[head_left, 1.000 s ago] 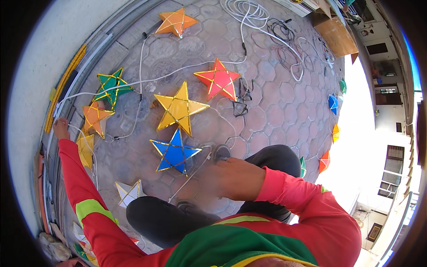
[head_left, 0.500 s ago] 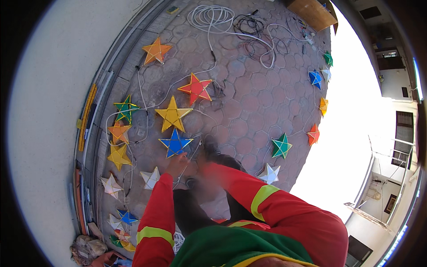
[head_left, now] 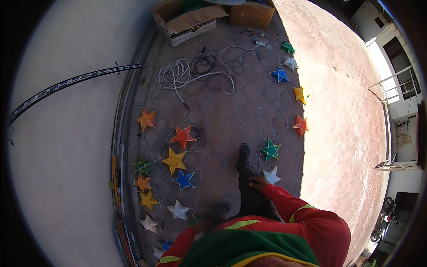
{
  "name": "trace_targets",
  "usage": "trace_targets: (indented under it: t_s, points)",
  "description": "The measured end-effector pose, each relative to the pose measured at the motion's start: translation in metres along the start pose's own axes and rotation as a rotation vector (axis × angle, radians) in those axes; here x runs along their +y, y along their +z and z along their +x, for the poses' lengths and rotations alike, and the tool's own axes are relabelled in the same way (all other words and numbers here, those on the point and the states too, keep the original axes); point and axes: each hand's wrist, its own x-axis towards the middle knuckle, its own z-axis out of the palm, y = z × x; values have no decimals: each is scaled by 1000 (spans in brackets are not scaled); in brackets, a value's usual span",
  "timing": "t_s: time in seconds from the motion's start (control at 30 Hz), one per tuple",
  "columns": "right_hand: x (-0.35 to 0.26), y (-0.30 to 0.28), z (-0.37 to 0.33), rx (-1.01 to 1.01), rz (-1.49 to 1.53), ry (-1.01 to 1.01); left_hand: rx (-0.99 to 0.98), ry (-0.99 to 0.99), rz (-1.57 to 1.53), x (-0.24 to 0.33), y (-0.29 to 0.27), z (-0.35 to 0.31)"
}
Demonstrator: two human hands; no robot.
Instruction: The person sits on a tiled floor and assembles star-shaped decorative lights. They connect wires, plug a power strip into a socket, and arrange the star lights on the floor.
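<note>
My right hand (head_left: 258, 183) rests on my dark trouser leg, its fingers apart and nothing in them. Just beyond it lies a white star lantern (head_left: 271, 175). Low in the view, my left hand (head_left: 202, 226) is partly covered by my clothing, and its fingers do not show clearly. A small part of a green star lantern (head_left: 194, 220) shows beside it. Ahead of that hand are a white star lantern (head_left: 178, 210), a blue one (head_left: 183, 180), a yellow one (head_left: 174, 160) and a red one (head_left: 183, 136), strung along a pale cable.
More star lanterns, such as a green one (head_left: 270, 150), line the right side by the sunlit paving (head_left: 333, 133). Coiled white cable (head_left: 172, 74) lies farther off, before an open cardboard box (head_left: 189, 31). Long strips (head_left: 116, 178) run along the left wall.
I have straightened up and stepped; the view has shifted. My left hand has left the blue star lantern and drawn back toward my body. My right hand has come onto my leg.
</note>
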Motion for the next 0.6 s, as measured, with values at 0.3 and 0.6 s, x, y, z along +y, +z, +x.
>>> trace_targets:
  t_s: [0.3, 0.6]
  points:
    - [128, -239, 92, 2, -68, 307, 186, -185, 464, 160, -94, 143]
    - [179, -420, 92, 418, 718, 581, 200, -17, 555, 403, -166, 397]
